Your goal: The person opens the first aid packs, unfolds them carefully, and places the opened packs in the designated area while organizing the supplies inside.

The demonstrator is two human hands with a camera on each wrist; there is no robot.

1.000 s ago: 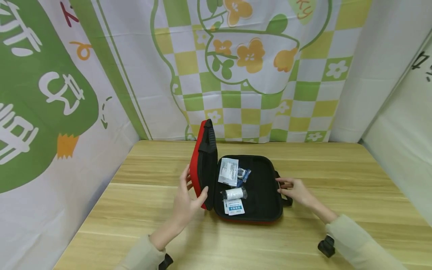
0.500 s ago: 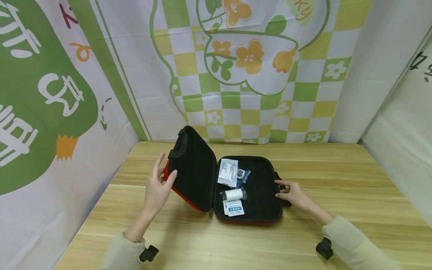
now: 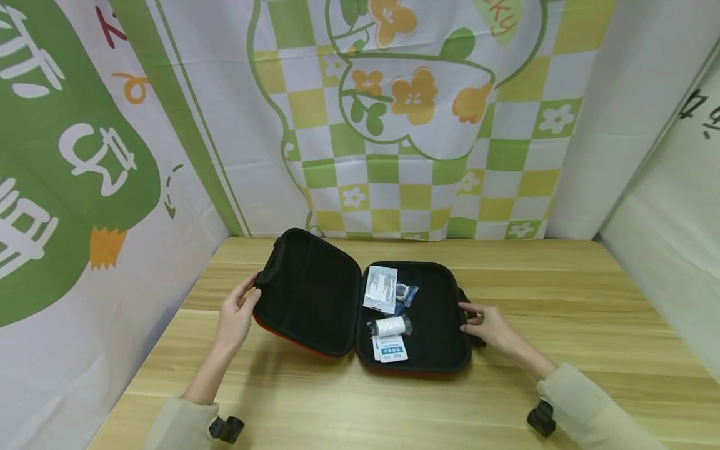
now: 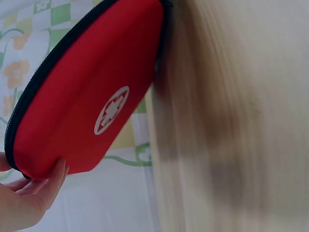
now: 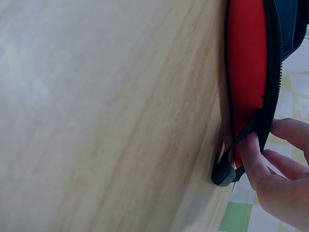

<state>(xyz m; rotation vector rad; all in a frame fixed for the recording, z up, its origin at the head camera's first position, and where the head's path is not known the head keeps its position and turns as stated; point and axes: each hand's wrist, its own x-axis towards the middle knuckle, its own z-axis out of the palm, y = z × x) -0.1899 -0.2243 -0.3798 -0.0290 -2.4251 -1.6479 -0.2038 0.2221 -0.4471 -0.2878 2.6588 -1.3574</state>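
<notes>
A red first-aid case with a black lining lies opened out on the table. Its base (image 3: 435,312) is flat, while its lid (image 3: 320,297) tilts up to the left. My left hand (image 3: 233,319) holds the lid's outer left edge, thumb at the rim and fingers underneath. A white cross emblem (image 4: 111,110) marks the lid's red outside in the left wrist view. At the base's right edge my right hand (image 3: 489,326) grips the rim beside the black carry handle (image 5: 225,171). Inside the base lie a white bandage roll (image 3: 390,325), a silvery packet (image 3: 380,289) and blue-white sachets (image 3: 392,349).
A small blue wrapped item (image 3: 406,294) lies beside the silvery packet. The wooden table (image 3: 360,412) carries the case. A printed curtain (image 3: 416,187) hangs along the table's back edge, with further cloth (image 3: 185,262) at the left side.
My left hand has swung the lid from nearly upright down and out to the left, showing its black inside. My right hand stays at the base's edge, and the packed items have not moved.
</notes>
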